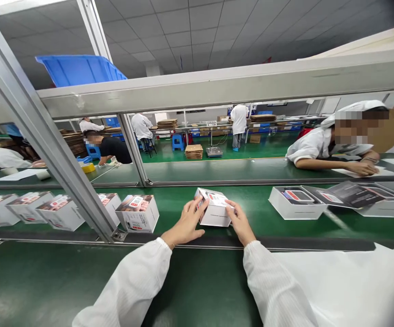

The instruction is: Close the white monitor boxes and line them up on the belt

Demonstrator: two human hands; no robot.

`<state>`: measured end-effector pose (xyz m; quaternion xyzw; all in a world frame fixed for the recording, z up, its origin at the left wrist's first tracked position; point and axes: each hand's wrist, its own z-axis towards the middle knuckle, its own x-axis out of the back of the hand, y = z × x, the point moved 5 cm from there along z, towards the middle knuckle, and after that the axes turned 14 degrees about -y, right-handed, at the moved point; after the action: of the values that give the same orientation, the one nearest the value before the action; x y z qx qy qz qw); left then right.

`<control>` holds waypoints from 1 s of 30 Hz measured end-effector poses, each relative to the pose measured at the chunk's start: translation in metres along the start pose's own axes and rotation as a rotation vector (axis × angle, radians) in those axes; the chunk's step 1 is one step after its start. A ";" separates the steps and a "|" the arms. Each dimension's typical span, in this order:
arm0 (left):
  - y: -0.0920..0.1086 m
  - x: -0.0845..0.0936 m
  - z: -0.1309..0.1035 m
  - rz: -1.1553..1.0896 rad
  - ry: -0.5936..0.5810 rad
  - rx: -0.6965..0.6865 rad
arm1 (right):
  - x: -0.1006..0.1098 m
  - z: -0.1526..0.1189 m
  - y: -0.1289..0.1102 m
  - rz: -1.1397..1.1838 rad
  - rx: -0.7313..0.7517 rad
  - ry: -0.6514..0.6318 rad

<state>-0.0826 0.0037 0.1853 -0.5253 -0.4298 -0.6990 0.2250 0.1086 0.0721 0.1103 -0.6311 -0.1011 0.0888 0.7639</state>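
Observation:
A white printed box (216,215) with a picture lid sits slightly turned on the green conveyor belt (176,200). My left hand (186,223) has its fingers against the box's left side and top edge, the thumb reaching along the front. On the other side, my right hand (240,222) presses its fingers on the right edge, so the box is held between both hands. A closed printed box (137,214) stands just left of my hands. To the right, an open box (295,204) shows a dark item inside, its lid folded out rightward.
More closed boxes (61,211) line the belt leftward, behind a metal post (47,118). Further open boxes (384,204) lie at the right. White sheets (340,281) cover the near right bench. Overhead runs a beam (197,93) bearing a blue bin (81,70). A co-worker (319,145) leans across the far bench.

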 end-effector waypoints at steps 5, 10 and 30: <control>0.012 0.047 0.006 0.306 -0.090 -0.102 | -0.040 0.012 0.010 0.080 -0.113 -0.138; -0.006 0.060 0.014 0.414 -0.259 -0.009 | -0.028 0.011 -0.001 -0.185 -0.141 -0.052; -0.049 0.073 -0.024 0.386 -0.246 0.096 | 0.230 -0.004 0.022 0.074 -0.077 0.963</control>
<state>-0.1588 0.0194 0.2333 -0.6678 -0.3783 -0.5524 0.3253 0.3316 0.1326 0.0977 -0.6315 0.2832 -0.1901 0.6964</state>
